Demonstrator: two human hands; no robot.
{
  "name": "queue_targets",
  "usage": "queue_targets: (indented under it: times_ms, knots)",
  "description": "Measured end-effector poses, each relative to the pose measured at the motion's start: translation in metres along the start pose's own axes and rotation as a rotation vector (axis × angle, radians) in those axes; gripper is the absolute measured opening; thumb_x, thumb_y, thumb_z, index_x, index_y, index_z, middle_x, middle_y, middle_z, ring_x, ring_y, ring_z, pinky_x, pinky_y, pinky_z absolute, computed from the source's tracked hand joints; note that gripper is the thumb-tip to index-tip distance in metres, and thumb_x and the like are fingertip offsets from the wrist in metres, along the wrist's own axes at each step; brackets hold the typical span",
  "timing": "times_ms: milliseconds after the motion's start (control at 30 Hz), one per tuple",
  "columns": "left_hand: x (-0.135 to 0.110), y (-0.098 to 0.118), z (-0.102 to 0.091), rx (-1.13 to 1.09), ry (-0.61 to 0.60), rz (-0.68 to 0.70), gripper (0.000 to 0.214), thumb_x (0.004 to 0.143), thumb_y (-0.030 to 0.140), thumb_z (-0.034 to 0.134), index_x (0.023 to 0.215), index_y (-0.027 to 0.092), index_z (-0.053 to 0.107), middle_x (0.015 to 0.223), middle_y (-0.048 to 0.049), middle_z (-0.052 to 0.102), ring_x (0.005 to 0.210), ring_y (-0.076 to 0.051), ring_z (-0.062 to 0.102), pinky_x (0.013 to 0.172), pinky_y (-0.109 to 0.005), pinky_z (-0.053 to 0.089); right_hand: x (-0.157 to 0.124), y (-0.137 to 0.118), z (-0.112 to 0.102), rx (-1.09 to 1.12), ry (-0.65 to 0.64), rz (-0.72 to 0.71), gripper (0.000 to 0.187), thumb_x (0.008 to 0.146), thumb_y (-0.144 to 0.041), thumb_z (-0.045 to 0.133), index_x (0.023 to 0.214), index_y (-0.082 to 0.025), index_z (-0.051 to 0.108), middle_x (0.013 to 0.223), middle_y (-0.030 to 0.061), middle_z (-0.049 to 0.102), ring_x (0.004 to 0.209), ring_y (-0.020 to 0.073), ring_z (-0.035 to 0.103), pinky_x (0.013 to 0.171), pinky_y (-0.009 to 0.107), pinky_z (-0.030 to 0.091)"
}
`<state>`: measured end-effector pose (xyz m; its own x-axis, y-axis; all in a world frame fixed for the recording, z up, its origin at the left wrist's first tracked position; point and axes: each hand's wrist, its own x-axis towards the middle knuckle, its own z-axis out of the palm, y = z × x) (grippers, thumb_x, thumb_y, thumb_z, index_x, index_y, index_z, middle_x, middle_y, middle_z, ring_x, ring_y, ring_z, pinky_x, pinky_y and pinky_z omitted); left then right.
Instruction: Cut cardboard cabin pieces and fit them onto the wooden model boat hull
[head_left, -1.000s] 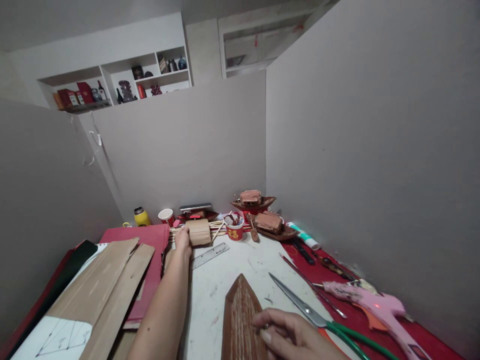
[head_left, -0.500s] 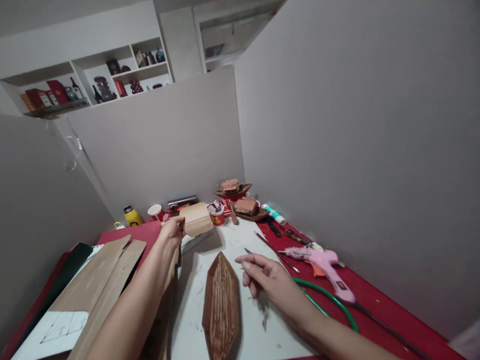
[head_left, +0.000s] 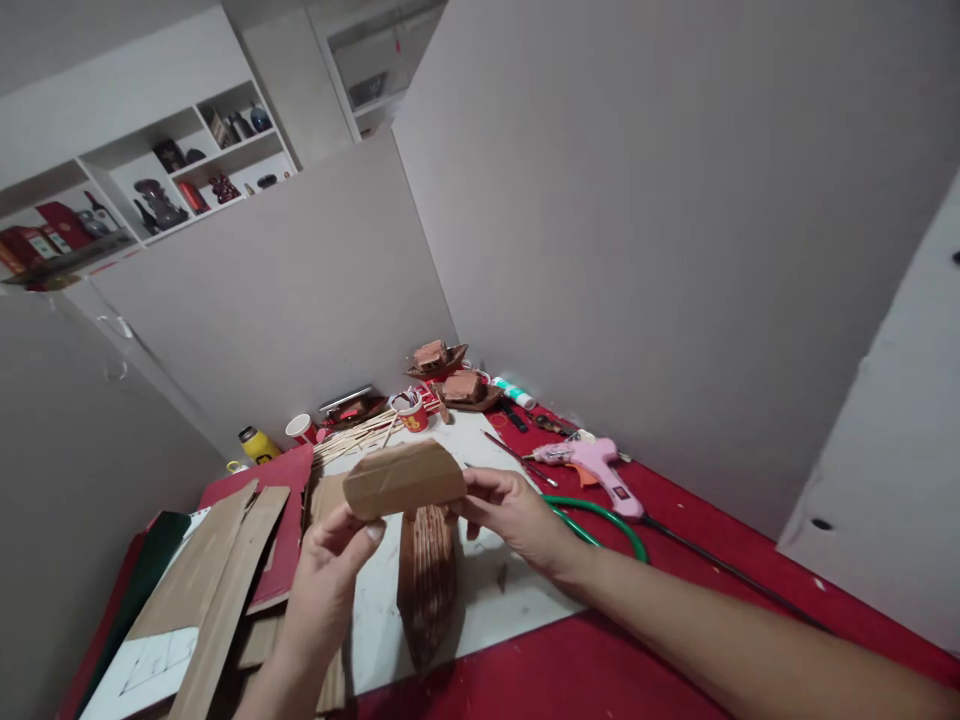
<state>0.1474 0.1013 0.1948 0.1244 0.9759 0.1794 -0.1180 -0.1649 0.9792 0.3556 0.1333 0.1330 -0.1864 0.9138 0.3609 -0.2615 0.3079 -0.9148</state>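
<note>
Between my two hands is a cut piece of brown cardboard (head_left: pixel 405 480) with a curved upper edge. My left hand (head_left: pixel 337 548) pinches its lower left corner, thumb in front. At the right end, the fingers of my right hand (head_left: pixel 499 505) are closed on its edge. Just below and behind the piece, a brown model boat hull (head_left: pixel 429 590) with a ridged, streaky inside lies on a white board (head_left: pixel 487 595). The cardboard hides the hull's far tip. A thin dark point sticks up by my right fingers; what it belongs to is unclear.
A pink glue gun (head_left: pixel 596 465) and a green cable (head_left: pixel 607 515) lie at the right on the red tabletop (head_left: pixel 600 660). Cardboard sheets (head_left: pixel 206 570) are stacked at the left. Finished model boats (head_left: pixel 465 390), a red cup (head_left: pixel 409 410) and thin sticks (head_left: pixel 356 437) stand or lie at the back.
My left hand has brought the cardboard from the back left to over the hull. My right hand has moved onto its right end. The view has swung right.
</note>
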Motion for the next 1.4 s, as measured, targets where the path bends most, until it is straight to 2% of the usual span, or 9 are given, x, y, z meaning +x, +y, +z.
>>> queue_targets:
  times_ms: [133, 233, 333, 433, 500, 600, 767, 1067, 1400]
  knots:
    - [-0.019, -0.001, -0.005, -0.227, 0.151, -0.166, 0.041, 0.075, 0.034, 0.072, 0.115, 0.024, 0.070, 0.124, -0.0086, 0.068, 0.121, -0.030, 0.057, 0.096, -0.039, 0.049, -0.005, -0.005, -0.002, -0.201, 0.038, -0.242, 0.017, 0.079, -0.027, 0.062, 0.090, -0.020, 0.074, 0.088, 0.0066, 0.076, 0.078, 0.0190, 0.066, 0.068, 0.032, 0.052]
    - [-0.033, -0.011, 0.002, -0.314, 0.144, -0.491, 0.040, 0.072, 0.040, 0.073, 0.106, 0.021, 0.073, 0.110, -0.0115, 0.073, 0.094, -0.030, 0.070, 0.075, -0.040, 0.058, -0.009, -0.008, 0.000, -0.356, -0.059, -0.385, 0.019, 0.074, -0.020, 0.063, 0.089, -0.023, 0.074, 0.094, 0.0065, 0.077, 0.088, 0.0210, 0.067, 0.083, 0.036, 0.051]
    - [-0.045, -0.024, 0.011, -0.304, 0.175, -0.595, 0.031, 0.064, 0.021, 0.080, 0.094, 0.020, 0.073, 0.089, -0.0063, 0.077, 0.069, -0.022, 0.072, 0.061, -0.030, 0.059, -0.013, -0.019, -0.001, -0.486, -0.123, -0.428, 0.026, 0.078, -0.020, 0.059, 0.099, -0.023, 0.073, 0.100, 0.0070, 0.076, 0.095, 0.0220, 0.067, 0.089, 0.038, 0.049]
    - [-0.046, -0.031, 0.013, -0.276, 0.295, -0.541, 0.031, 0.059, 0.009, 0.081, 0.086, 0.019, 0.071, 0.080, -0.0025, 0.077, 0.069, -0.018, 0.073, 0.059, -0.023, 0.057, -0.022, -0.041, -0.013, -0.698, -0.098, -0.332, 0.050, 0.084, -0.023, 0.056, 0.134, -0.020, 0.053, 0.115, 0.0095, 0.070, 0.103, 0.0245, 0.064, 0.092, 0.041, 0.047]
    - [-0.042, -0.033, 0.009, -0.257, 0.335, -0.473, 0.030, 0.060, 0.011, 0.081, 0.087, 0.018, 0.070, 0.084, -0.0033, 0.077, 0.076, -0.020, 0.074, 0.062, -0.023, 0.058, -0.031, -0.055, -0.027, -1.211, -0.144, -0.004, 0.060, 0.090, -0.029, 0.052, 0.146, -0.020, 0.034, 0.116, 0.0072, 0.070, 0.106, 0.0230, 0.063, 0.090, 0.036, 0.047]
    - [-0.036, -0.035, 0.000, -0.277, 0.331, -0.333, 0.037, 0.060, 0.016, 0.083, 0.095, 0.016, 0.070, 0.091, -0.0055, 0.078, 0.089, -0.025, 0.073, 0.075, -0.030, 0.060, -0.045, -0.063, -0.047, -1.427, -0.190, 0.236, 0.024, 0.089, -0.027, 0.054, 0.103, -0.012, 0.067, 0.095, 0.0176, 0.072, 0.088, 0.0320, 0.067, 0.076, 0.039, 0.047]
    - [-0.034, -0.038, -0.011, -0.343, 0.360, -0.159, 0.043, 0.066, 0.020, 0.082, 0.107, 0.019, 0.070, 0.099, -0.0050, 0.078, 0.099, -0.025, 0.071, 0.089, -0.035, 0.056, -0.054, -0.038, -0.057, -1.582, -0.277, 0.460, 0.016, 0.083, -0.015, 0.052, 0.089, -0.010, 0.066, 0.087, 0.0224, 0.072, 0.080, 0.0362, 0.069, 0.064, 0.037, 0.044]
    - [-0.040, -0.041, -0.013, -0.419, 0.407, -0.058, 0.041, 0.063, 0.022, 0.085, 0.102, 0.016, 0.073, 0.103, -0.0077, 0.077, 0.101, -0.025, 0.070, 0.093, -0.037, 0.052, -0.056, -0.026, -0.062, -1.523, -0.340, 0.530, 0.046, 0.076, -0.014, 0.053, 0.122, -0.018, 0.058, 0.113, 0.0147, 0.069, 0.097, 0.0297, 0.066, 0.068, 0.031, 0.042]
    - [-0.042, -0.048, -0.017, -0.441, 0.384, 0.011, 0.040, 0.066, 0.024, 0.084, 0.104, 0.016, 0.074, 0.099, -0.0077, 0.078, 0.093, -0.023, 0.071, 0.091, -0.037, 0.053, -0.052, -0.011, -0.064, -1.446, -0.225, 0.584, 0.015, 0.066, -0.020, 0.058, 0.081, -0.018, 0.059, 0.081, 0.0104, 0.067, 0.071, 0.0269, 0.061, 0.056, 0.030, 0.034]
